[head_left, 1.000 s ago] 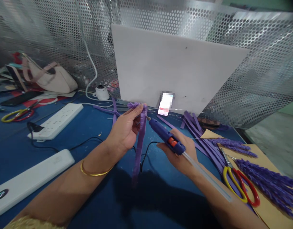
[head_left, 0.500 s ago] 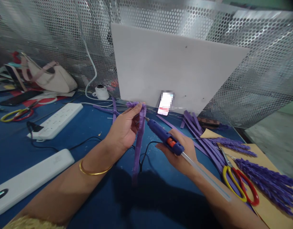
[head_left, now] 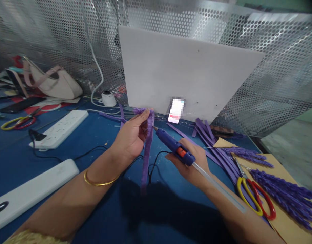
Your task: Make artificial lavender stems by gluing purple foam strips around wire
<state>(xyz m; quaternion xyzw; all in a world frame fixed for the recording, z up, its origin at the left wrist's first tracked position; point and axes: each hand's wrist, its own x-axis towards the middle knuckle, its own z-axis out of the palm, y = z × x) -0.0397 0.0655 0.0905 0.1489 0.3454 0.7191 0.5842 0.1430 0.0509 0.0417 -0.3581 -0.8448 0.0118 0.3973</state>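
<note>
My left hand pinches the top of a long purple fringed strip, which hangs down to the blue table. A gold bangle sits on that wrist. My right hand grips a blue hot glue gun with a clear glue stick sticking out of its back. The gun's nozzle touches the strip just below my left fingers.
A white board leans on the perforated metal wall, a lit phone at its foot. Purple strips, yellow-red scissors and finished purple sprigs lie right. White power strips, a pink bag and more scissors lie left.
The glue gun's nozzle has moved left and slightly up until it meets the strip. My left hand has barely shifted.
</note>
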